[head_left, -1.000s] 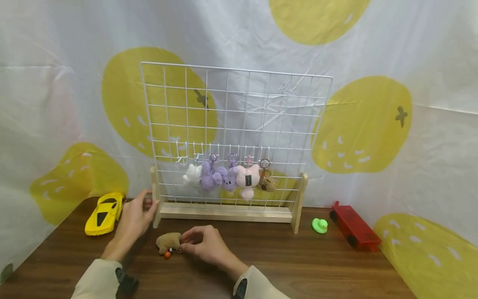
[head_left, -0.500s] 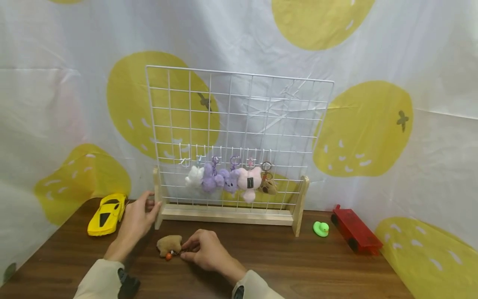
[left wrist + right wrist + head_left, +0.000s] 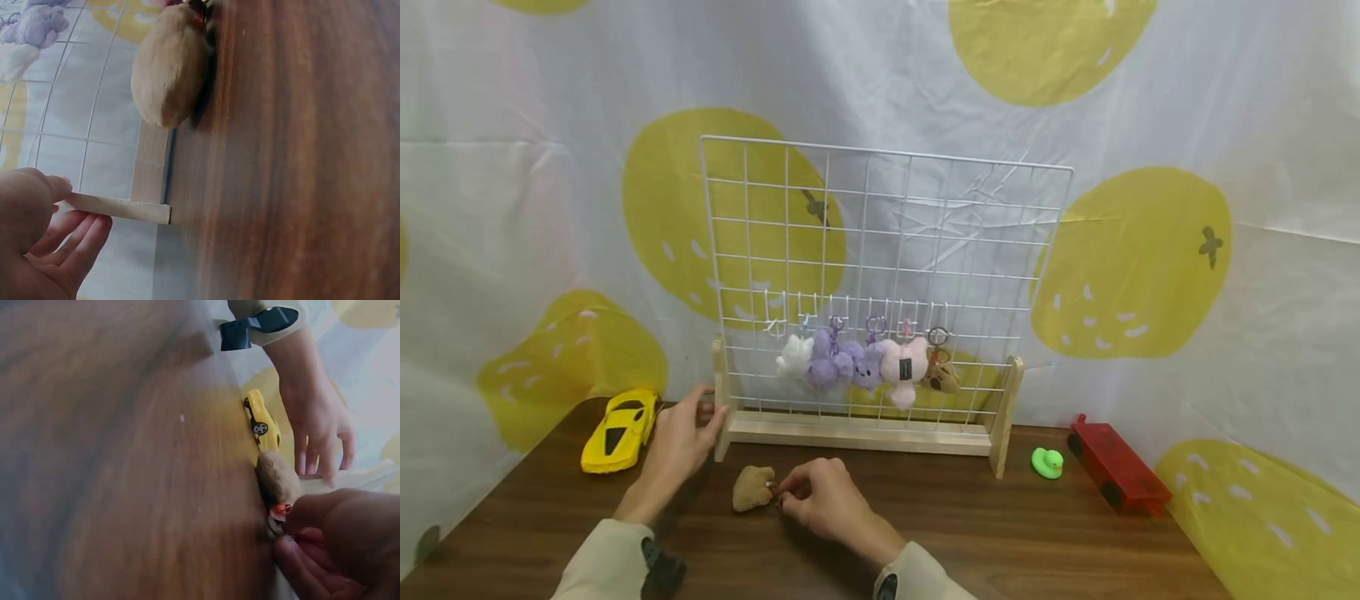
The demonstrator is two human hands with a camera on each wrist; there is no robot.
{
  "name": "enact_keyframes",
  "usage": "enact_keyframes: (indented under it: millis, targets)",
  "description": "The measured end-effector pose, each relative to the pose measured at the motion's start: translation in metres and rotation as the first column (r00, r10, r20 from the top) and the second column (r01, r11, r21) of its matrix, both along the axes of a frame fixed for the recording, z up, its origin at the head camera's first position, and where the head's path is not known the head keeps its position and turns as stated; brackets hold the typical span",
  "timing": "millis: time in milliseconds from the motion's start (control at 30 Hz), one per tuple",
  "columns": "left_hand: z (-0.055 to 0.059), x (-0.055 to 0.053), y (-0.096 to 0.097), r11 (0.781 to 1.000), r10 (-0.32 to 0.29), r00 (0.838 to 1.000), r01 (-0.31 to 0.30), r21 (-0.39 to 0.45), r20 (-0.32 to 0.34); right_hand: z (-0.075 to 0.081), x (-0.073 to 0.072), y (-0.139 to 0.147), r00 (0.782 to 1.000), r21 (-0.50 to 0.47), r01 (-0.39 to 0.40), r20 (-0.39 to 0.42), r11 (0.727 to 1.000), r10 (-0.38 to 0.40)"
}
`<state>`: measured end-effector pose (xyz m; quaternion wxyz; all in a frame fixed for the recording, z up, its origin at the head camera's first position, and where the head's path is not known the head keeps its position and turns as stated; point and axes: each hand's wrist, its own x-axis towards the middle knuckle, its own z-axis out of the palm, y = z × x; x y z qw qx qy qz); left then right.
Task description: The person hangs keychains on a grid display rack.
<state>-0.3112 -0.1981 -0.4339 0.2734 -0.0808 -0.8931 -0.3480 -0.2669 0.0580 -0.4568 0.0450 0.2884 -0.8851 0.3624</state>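
A brown plush keychain [image 3: 751, 490] lies on the table in front of the rack's left end. At its orange-and-metal end, my right hand [image 3: 831, 500] pinches the ring [image 3: 275, 526] between thumb and fingers. My left hand [image 3: 676, 437] grips the left wooden upright [image 3: 721, 392] of the white wire grid rack [image 3: 861, 433], thumb on one side and fingers on the other in the left wrist view. From hooks on the grid hang plush keychains: a white one [image 3: 794, 357], two purple ones, with one purple plush [image 3: 865, 367] in the middle, a pink one [image 3: 904, 360] and a brown one [image 3: 943, 377].
A yellow toy car [image 3: 619, 432] sits left of the left hand. Beyond the rack's right upright are a green rubber duck [image 3: 1047, 462] and a red toy vehicle [image 3: 1118, 467]. A white cloth [image 3: 880, 67] with yellow fruit prints hangs behind the wooden table [image 3: 1037, 542].
The brown plush keychain has turned, its ring end now pointing right, and has shifted slightly right with my right hand. My left hand stays on the upright. The head view has shifted a little.
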Motion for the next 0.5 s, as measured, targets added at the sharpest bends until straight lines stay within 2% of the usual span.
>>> enact_keyframes:
  millis: [233,500]
  targets:
    - [0.002,0.0,0.0,1.0,-0.008,1.0,0.008,0.002,-0.001,0.0,-0.007,0.003,0.998,0.031,-0.054,-0.037,0.998,0.055]
    - [0.001,0.0,0.0,1.0,-0.004,1.0,0.004,-0.007,0.016,0.005,-0.012,0.009,0.992,-0.014,0.005,0.122,1.0,-0.003]
